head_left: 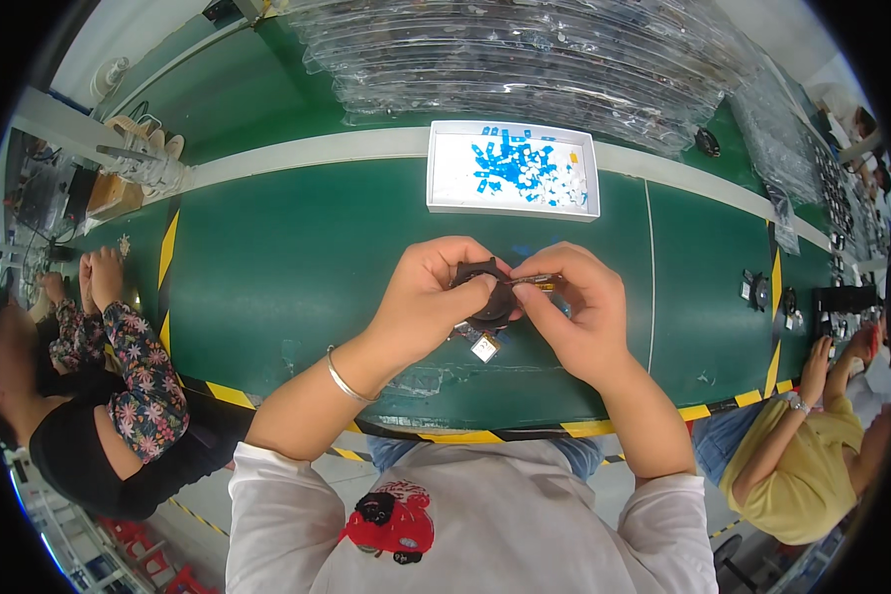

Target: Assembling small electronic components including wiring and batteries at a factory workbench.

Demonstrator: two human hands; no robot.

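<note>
Over the middle of the green bench, my left hand (436, 294) is closed round a round black watch-like case (492, 315), its thumb pressing on the near face. My right hand (576, 302) pinches a thin, small dark strip (531, 280) at the case's right side; what exactly it is, I cannot make out. A small silvery rectangular piece with a white label (484, 346) hangs just below the case, apparently joined to it. The fingers hide part of the case.
Beyond my hands stands a white box (513, 208) holding blue and white scraps. Stacked clear plastic trays (525, 59) fill the back shelf. Black devices (755, 290) lie on the bench at right. Co-workers sit at left (99, 416) and right (792, 455). Yellow-black tape (455, 436) edges the bench.
</note>
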